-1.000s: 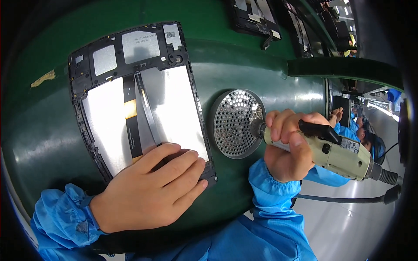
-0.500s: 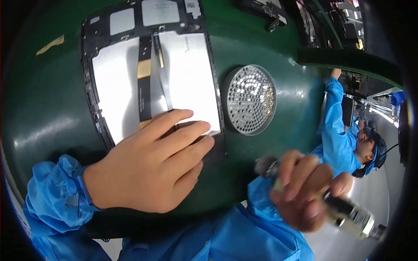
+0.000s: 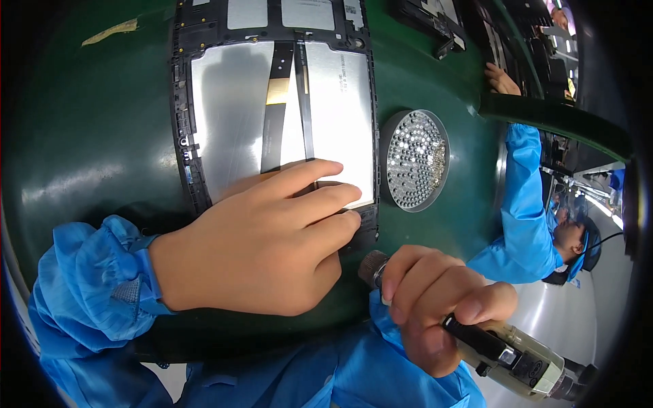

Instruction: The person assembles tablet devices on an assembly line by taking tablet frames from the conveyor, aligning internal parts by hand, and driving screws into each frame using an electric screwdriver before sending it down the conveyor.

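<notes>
My left hand [image 3: 265, 238] lies with fingers stretched across the lower part of an opened tablet [image 3: 343, 122], covering some of it. The tablet has a black frame, silver plates and dark flat ribbon cables [image 3: 275, 129], one with a gold patch. My right hand [image 3: 435, 299] is closed around an electric screwdriver [image 3: 520, 357] with a pale translucent body and a black lever. The driver's knurled metal end [image 3: 372, 267] points left, just below the tablet's lower right corner and apart from it. Its tip is not clearly visible.
Right of the tablet stands a round metal dish [image 3: 415, 163] with a dotted pattern and small screws along its right side. A yellowish strip [image 3: 110, 32] lies far left on the green mat [image 3: 88, 149]. Dark device parts [image 3: 435, 24] sit far right. A co-worker's blue sleeve [image 3: 520, 204] reaches in beyond.
My right hand has brought the screwdriver left, closer to the tablet's corner. The whole view has shifted, so tablet, dish and left hand appear farther right. The co-worker's arm has moved.
</notes>
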Demonstrator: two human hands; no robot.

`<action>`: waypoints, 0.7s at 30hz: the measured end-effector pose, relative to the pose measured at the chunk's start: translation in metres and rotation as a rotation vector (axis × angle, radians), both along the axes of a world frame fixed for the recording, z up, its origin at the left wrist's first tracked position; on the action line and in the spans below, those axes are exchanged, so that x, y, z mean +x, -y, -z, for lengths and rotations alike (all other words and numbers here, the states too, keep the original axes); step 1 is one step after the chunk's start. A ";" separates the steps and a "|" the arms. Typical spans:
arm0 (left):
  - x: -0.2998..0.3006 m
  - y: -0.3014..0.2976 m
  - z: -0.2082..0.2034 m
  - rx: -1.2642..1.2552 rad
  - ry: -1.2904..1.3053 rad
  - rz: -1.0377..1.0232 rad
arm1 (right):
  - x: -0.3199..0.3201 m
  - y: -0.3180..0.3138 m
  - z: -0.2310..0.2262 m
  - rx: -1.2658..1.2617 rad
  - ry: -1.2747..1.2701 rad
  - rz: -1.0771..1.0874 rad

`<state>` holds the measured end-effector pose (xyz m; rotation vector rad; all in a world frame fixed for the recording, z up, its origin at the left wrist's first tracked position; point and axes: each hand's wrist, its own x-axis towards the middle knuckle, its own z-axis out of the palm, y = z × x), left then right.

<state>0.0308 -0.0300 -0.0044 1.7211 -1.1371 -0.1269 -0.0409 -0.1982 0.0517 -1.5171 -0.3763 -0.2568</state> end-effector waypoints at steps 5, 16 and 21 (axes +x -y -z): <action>0.001 0.001 0.002 -0.001 -0.040 -0.022 | 0.005 0.000 0.002 -0.009 -0.014 -0.005; 0.007 0.004 -0.002 0.061 0.115 0.066 | 0.012 0.011 0.002 -0.076 0.006 -0.141; 0.004 0.006 0.000 0.098 0.204 0.102 | 0.008 0.026 0.003 0.037 0.011 -0.055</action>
